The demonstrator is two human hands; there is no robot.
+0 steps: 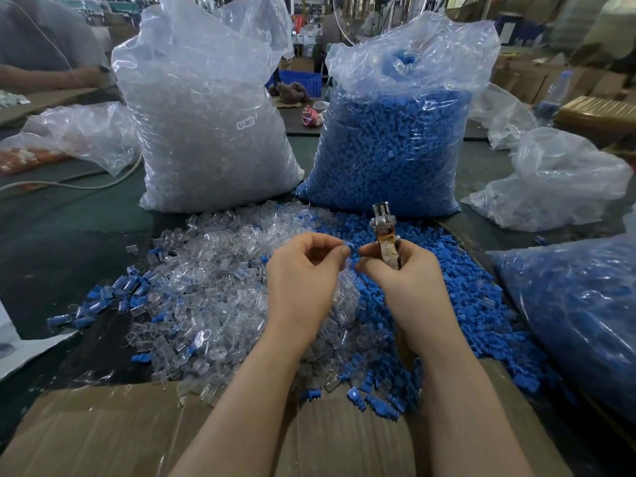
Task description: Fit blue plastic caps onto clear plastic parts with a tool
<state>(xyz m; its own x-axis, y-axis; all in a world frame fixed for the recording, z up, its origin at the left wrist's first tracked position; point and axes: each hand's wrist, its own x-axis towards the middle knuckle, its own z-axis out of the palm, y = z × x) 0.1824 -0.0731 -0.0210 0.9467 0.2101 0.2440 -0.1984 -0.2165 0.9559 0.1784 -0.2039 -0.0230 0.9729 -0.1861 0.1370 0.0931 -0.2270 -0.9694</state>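
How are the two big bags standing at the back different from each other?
The left bag is full of clear plastic parts, while the right bag holds blue caps. The left bag carries a small white label reading SJ-017; no label shows on the right bag. The left bag stands taller than the right bag. Both are clear plastic bags, open at the top, standing side by side behind the loose piles.

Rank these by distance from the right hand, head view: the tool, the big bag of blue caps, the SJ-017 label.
1. tool: gripped in the right hand itself.
2. bag of blue caps: just behind the tool.
3. SJ-017 label: far left, on the bag of clear parts.
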